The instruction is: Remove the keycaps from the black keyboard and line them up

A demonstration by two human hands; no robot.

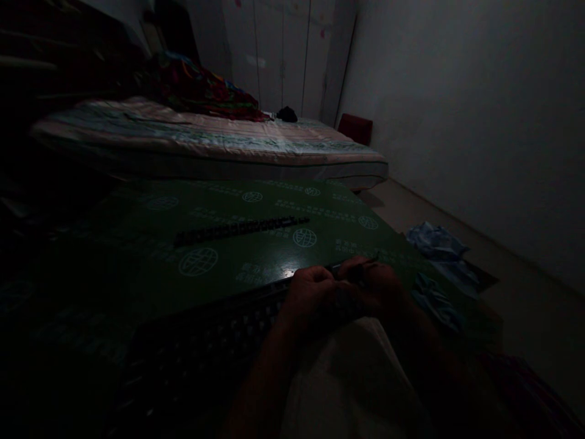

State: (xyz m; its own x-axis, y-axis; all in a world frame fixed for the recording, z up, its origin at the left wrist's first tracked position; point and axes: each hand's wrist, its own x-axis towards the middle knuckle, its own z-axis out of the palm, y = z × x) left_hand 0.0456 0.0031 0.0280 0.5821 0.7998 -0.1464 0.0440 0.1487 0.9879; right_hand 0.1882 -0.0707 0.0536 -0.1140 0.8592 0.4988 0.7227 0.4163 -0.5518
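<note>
L hand (307, 294) & R hand (381, 283) close together, fingers curled, over R end of long black plastic kbd (219, 341) on green printed tabletop (150, 286); grip too dark to tell. Row of small black pieces (237, 228) beyond, prob. keycaps already off; remainder unclear.

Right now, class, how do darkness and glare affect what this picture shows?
Head view: very dim overall; head view: a small bright glare on the green tabletop near the left hand; head view: the keyboard largely sunk in darkness.
</note>
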